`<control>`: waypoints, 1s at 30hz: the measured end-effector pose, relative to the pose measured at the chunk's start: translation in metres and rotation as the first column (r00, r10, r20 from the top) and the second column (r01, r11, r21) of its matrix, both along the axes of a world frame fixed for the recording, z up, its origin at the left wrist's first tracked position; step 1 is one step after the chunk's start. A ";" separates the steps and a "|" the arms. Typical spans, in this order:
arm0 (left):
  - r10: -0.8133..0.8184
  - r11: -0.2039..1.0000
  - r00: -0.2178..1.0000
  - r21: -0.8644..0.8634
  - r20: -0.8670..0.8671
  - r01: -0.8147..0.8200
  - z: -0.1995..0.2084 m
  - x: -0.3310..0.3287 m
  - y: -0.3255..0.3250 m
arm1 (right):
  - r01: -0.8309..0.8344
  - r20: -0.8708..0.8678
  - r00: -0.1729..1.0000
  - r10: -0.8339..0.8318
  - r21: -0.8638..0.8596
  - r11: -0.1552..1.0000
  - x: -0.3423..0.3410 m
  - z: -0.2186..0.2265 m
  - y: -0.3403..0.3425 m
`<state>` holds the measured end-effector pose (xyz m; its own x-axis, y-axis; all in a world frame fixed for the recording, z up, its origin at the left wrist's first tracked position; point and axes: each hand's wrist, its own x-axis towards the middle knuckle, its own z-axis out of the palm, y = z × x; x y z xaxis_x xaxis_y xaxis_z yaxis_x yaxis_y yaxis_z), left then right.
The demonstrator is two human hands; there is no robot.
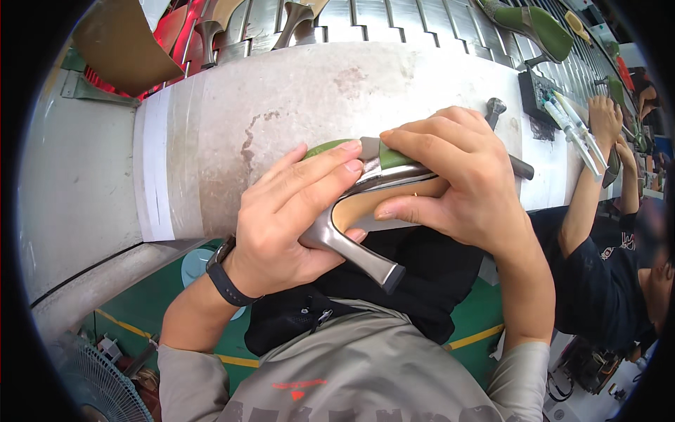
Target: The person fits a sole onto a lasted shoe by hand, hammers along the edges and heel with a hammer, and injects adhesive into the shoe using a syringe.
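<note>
Both my hands hold a high-heeled shoe (373, 204) over my lap at the edge of the grey workbench (295, 98). The shoe has a green upper, a tan sole and a metallic grey heel pointing down toward me. My left hand (288, 225) wraps the heel end, fingers lying across the green upper. My right hand (457, 176) grips the front part from above, thumb pressed on the tan sole. A dark watch sits on my left wrist.
A hammer (503, 133) lies on the bench behind my right hand. Green heeled shoes (534, 24) and grey heels ride a slatted conveyor at the back. To the right, another person's hands (606, 119) work beside glue tubes (573, 126). A fan (98, 387) stands lower left.
</note>
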<state>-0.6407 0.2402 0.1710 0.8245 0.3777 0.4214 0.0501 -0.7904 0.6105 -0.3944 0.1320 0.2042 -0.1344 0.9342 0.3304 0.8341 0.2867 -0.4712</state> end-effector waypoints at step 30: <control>0.004 0.999 0.992 -0.038 0.123 0.001 -0.023 -0.005 -0.012 | 0.086 -0.035 0.994 -0.102 -0.323 0.942 -0.017 0.031 0.009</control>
<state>-0.6457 0.2287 0.1475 0.7667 0.3964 0.5050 -0.0262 -0.7666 0.6416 -0.4112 0.1412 0.2348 -0.0318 0.9994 0.0152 0.8227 0.0348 -0.5674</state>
